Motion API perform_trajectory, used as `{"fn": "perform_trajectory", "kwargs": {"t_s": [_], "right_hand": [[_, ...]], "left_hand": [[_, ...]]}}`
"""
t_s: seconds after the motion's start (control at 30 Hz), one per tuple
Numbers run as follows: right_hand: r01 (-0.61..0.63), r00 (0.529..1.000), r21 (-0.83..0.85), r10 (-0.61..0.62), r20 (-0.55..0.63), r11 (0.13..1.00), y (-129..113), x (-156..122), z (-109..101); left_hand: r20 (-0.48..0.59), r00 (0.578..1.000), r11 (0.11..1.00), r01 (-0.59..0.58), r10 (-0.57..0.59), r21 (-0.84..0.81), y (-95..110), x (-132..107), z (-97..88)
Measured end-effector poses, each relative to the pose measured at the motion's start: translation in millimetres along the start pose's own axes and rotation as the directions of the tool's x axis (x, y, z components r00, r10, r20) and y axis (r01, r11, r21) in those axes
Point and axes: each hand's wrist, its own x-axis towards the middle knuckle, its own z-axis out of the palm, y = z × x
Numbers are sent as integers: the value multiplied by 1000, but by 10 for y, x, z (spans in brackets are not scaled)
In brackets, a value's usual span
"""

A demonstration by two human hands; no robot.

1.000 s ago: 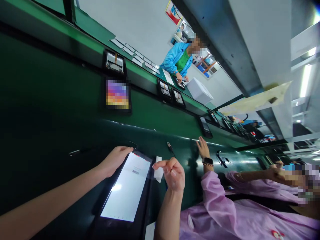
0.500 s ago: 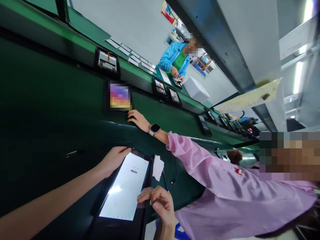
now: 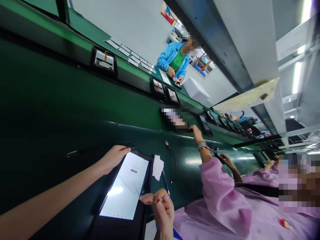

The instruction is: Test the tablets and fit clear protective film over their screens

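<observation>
A black tablet (image 3: 122, 186) with a lit, mostly white screen lies in front of me on the dark green bench. My left hand (image 3: 116, 160) grips its upper left corner, fingers along the edge. Over the right edge of the screen is my right hand (image 3: 161, 205), its thumb and bent forefinger pinched together. A thin, clear film (image 3: 142, 194) glints at those fingertips; most of it is too transparent to trace. Beside the tablet's top right lies a crumpled white paper (image 3: 158, 167).
A black cable (image 3: 173, 160) lies right of the paper. Beyond runs a green line with open device housings (image 3: 104, 63) and a second tablet (image 3: 176, 120), touched by a pink-sleeved co-worker's hand (image 3: 197, 133). A person in blue (image 3: 172, 60) works across the line.
The co-worker's arm and the second tablet have moved far to the right along the line. My left hand stays put; my right hand has shifted slightly, and the clear film now glints at its fingertips.
</observation>
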Motion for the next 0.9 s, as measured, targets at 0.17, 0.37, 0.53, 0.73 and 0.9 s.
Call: {"fn": "perform_trajectory", "kwargs": {"t_s": [0.17,0.37,0.53,0.73,0.9], "right_hand": [[106,988,-96,-116,-99,990,-54,23,-41],[193,959,-155,-220,-181,969,-95,61,-117],[265,948,-183,-290,-132,947,-241,132,-97],[337,916,-238,-376,-142,911,-405,222,7],[289,937,-234,-324,-128,928,-416,169,-29]], "left_hand": [[-2,999,999,52,-52,-11,18,2,11],[-7,997,995,73,-74,-68,65,-25,41],[-8,997,992,79,-80,-96,57,-22,46],[12,996,988,89,-88,-125,53,-19,39],[28,996,985,91,-88,-149,79,-38,44]]}}
